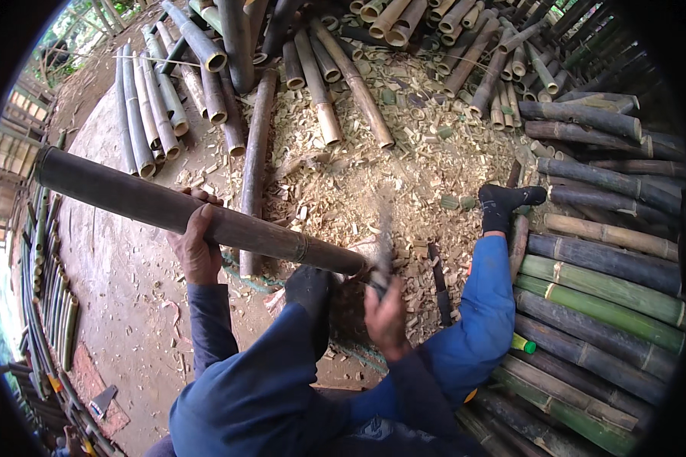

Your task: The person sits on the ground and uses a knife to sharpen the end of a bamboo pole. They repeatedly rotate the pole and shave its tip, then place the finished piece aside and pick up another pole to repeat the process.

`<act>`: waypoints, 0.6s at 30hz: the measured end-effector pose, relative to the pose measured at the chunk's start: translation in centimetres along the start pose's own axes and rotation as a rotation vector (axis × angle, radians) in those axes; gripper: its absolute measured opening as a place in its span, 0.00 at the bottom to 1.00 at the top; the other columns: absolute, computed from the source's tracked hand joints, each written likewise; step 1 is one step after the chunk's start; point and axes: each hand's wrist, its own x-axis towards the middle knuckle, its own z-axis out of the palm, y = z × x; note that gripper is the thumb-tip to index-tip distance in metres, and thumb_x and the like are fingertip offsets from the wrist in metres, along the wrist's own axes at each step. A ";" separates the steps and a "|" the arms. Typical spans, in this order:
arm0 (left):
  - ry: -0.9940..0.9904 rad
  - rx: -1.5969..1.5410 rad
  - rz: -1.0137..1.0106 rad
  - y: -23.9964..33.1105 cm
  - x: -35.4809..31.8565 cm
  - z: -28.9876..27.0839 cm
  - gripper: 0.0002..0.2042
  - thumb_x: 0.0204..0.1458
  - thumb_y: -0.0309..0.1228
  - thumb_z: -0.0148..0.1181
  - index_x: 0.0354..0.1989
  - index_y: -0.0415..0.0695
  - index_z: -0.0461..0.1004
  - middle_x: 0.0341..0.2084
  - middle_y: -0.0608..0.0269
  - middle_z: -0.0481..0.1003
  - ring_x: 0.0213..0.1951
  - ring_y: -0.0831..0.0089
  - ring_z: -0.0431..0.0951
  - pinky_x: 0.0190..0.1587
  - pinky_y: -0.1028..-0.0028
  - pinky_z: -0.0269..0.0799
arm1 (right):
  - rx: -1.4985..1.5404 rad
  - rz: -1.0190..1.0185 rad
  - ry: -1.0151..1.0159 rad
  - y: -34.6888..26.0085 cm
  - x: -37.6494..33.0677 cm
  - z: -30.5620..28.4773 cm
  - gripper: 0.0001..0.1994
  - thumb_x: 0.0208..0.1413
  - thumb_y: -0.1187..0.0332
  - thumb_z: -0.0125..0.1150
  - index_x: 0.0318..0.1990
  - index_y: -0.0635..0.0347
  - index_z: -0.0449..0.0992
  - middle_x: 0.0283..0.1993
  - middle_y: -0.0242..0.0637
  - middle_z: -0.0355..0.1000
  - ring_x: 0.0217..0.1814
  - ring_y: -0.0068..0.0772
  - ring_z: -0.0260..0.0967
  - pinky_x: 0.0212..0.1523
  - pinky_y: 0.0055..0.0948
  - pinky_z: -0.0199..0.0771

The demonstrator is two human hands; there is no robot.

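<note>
My left hand (196, 244) grips a dark bamboo pole (137, 199) near its middle. The pole slants from the upper left down to the centre, its right end beside a pale block, apparently wood, among the chips. In my right hand (387, 318) is the dark handle of a large chopping knife (385, 247). Its blade points up, smeared by motion, close by the pole's right end. My black-covered foot (309, 293) is just below the pole, partly overlapped by my blue trouser leg.
Pale wood chips (343, 183) cover the ground ahead. Cut bamboo poles (149, 114) lie at the far left, and more are stacked at the right (602, 282). A dark long-handled tool (440, 286) lies by my right leg. Near it is a green-capped bottle (524, 344). A saw (103, 400) lies lower left.
</note>
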 end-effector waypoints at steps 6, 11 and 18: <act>0.233 -0.081 -0.007 0.1 0.1 0.2 0.21 0.53 0.29 0.75 0.51 0.34 0.73 0.39 0.56 0.80 0.40 0.68 0.83 0.48 0.67 0.80 | -0.031 0.005 -0.055 1.2 0.9 -0.2 0.18 0.70 0.57 0.56 0.50 0.66 0.66 0.34 0.59 0.77 0.35 0.68 0.76 0.33 0.58 0.73; 0.313 0.122 0.041 -0.2 0.5 0.4 0.19 0.49 0.22 0.76 0.49 0.36 0.76 0.36 0.57 0.81 0.38 0.67 0.83 0.44 0.67 0.80 | 0.244 -0.144 0.150 1.1 -1.0 -0.4 0.17 0.68 0.61 0.60 0.53 0.66 0.66 0.35 0.60 0.76 0.35 0.67 0.76 0.31 0.55 0.74; 0.213 0.114 0.053 0.0 0.3 1.1 0.19 0.51 0.20 0.73 0.50 0.35 0.74 0.40 0.56 0.80 0.39 0.67 0.83 0.45 0.67 0.80 | -0.023 -0.059 -0.050 0.2 0.9 -0.3 0.17 0.69 0.59 0.58 0.48 0.65 0.64 0.33 0.62 0.76 0.36 0.68 0.76 0.34 0.58 0.73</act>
